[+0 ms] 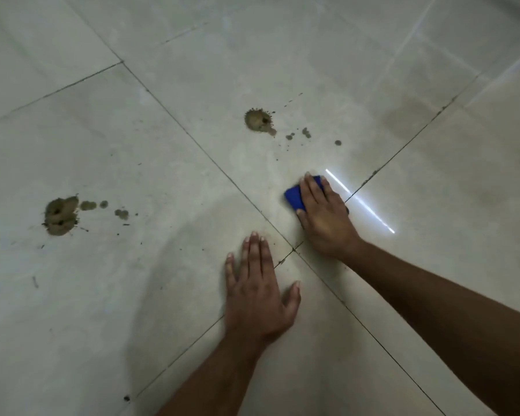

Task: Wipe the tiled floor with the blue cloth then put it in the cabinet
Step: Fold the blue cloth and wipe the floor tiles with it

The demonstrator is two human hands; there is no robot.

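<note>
No brand, label or writing can be read anywhere in view. The pale grey tiled floor fills the whole picture, its large glossy tiles divided by thin dark grout lines that cross just beside the hands. A large brown mud splat lies at about nine o'clock from the hands, with small drops trailing off to its right. A second, smaller brown mud splat sits at twelve o'clock, well apart from the first, with a scatter of dark specks toward two o'clock of it. A thin bright streak of reflected light slants across the tile just right of the right hand.

The small folded blue cloth lies flat on the floor near the middle of the picture, beyond the grout crossing. The right hand is pressed palm down on top of it, fingers stretched forward over the cloth, so that only the cloth's left part and far edge show, at ten o'clock of the knuckles; this grip is a flat press, not a closed fist. The left hand rests at seven o'clock of the cloth, palm flat on bare tile, fingers apart and holding nothing.
</note>
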